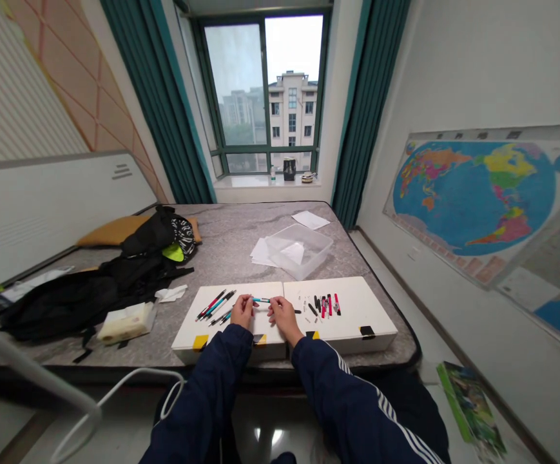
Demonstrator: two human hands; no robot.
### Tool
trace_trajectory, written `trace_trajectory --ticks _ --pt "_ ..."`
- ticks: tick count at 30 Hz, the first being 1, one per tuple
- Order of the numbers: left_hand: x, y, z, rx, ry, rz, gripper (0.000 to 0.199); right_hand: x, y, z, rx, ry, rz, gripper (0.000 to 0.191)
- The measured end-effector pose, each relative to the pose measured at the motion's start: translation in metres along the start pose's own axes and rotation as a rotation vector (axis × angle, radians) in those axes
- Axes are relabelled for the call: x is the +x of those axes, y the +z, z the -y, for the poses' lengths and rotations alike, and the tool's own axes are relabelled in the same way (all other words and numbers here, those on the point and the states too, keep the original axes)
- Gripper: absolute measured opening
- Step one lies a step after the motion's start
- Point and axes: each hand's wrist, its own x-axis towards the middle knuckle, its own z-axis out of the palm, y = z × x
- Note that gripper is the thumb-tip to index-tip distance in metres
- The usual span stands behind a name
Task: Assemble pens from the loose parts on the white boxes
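On a mattress [241, 232] below the window, two white boards [187, 322] lie side by side, their edges touching. Above the left board, close to the seam, the left hand [243, 310] and right hand [282, 316] hold a teal pen [261, 299] level between them, each pinching it narrowly with the fingers. Nearer the left edge of that board, several pens [214, 306] lie slanted in a loose group, some red, some teal. On the right board, red and black pen parts [327, 305] sit in a row beside small scattered pieces [303, 306]. Farther off, a clear plastic box [299, 250] rests partly on loose white paper [260, 252], and a black backpack [115, 283] lies to the left.
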Motion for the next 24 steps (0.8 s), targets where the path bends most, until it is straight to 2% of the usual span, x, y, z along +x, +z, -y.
trace_trajectory --ticks 5,10,17,24 --pt "0.000 -0.001 -0.003 -0.024 -0.016 -0.026 0.038 -0.003 -0.001 -0.001 -0.121 -0.001 0.068 0.042" --pt "-0.002 -0.002 -0.007 -0.018 -0.009 -0.006 0.035 0.002 -0.001 -0.010 -0.124 0.017 0.090 0.048" --pt "-0.004 -0.003 -0.006 0.148 0.005 0.007 0.044 0.004 -0.003 -0.013 -0.138 0.003 0.084 0.051" --pt "-0.004 -0.005 -0.014 0.300 -0.051 -0.069 0.051 -0.001 -0.001 -0.010 -0.118 0.007 0.101 0.048"
